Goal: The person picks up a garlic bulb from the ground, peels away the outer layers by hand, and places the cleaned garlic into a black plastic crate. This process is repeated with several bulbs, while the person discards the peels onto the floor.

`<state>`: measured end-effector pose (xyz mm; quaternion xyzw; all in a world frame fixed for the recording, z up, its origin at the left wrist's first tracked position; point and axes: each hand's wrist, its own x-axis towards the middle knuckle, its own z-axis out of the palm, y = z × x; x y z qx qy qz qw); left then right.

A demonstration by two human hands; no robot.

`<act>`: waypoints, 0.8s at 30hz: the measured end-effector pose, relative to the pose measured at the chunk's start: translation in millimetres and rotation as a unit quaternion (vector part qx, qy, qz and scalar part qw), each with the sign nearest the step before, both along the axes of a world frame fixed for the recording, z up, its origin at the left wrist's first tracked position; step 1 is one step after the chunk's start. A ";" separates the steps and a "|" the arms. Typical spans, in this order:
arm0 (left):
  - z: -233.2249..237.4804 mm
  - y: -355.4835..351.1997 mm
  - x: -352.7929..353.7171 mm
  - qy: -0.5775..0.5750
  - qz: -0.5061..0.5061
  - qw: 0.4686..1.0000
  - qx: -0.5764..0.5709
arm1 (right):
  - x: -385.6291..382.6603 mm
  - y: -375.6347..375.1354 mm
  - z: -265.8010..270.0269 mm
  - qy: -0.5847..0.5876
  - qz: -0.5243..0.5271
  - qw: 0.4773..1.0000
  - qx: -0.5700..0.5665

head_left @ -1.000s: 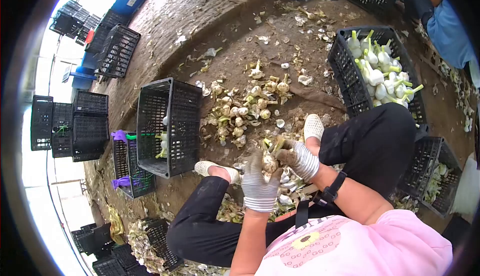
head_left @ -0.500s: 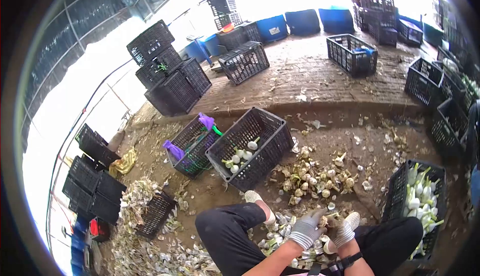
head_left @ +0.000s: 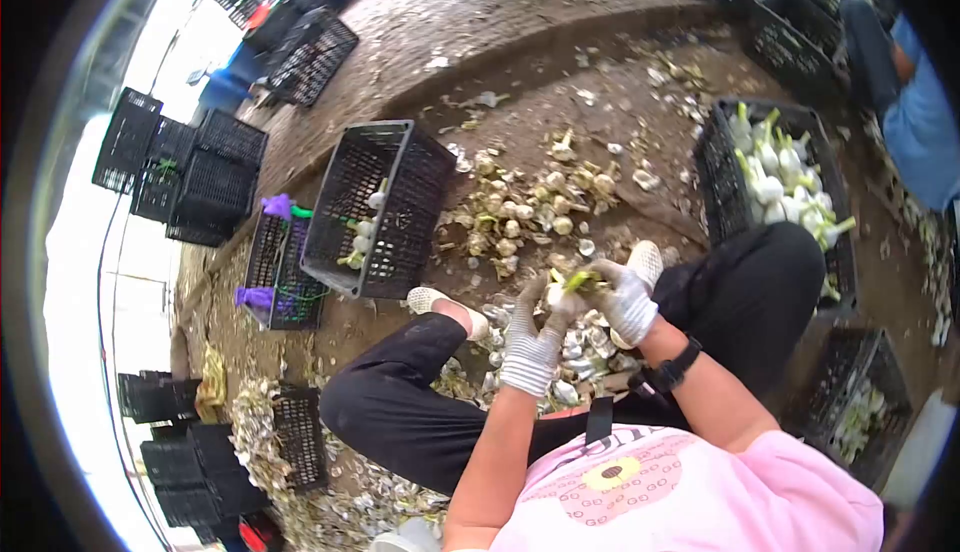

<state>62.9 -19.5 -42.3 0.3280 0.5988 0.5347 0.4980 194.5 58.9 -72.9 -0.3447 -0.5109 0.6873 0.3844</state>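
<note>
My left hand (head_left: 534, 337), in a striped glove, is closed around a white garlic bulb (head_left: 566, 301) with a greenish stalk, held between my knees. My right hand (head_left: 628, 302), gloved as well, pinches the bulb's stalk and leaves from the other side; its fingertips are partly hidden. Just beyond my hands lies a pile of untrimmed garlic bulbs (head_left: 520, 207) on the dirt. Below them, loose white peelings (head_left: 585, 352) cover the ground between my feet.
To the right stands a black crate (head_left: 712, 167) full of cleaned garlic; at front left, another crate (head_left: 420, 187) holds a few bulbs. A smaller crate (head_left: 255, 282) has purple bags. A person in blue (head_left: 920, 122) sits at the far right. Peelings heap (head_left: 260, 432) lower left.
My view has tilted down and turned, so the crates shift left and up. My hands now hold up a white bulb with a green stalk, where earlier the held thing looked brownish.
</note>
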 end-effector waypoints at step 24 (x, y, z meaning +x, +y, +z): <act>24.8 -4.7 4.8 0.136 0.048 0.984 0.102 | 5.7 -6.1 27.6 0.075 0.145 0.972 -0.168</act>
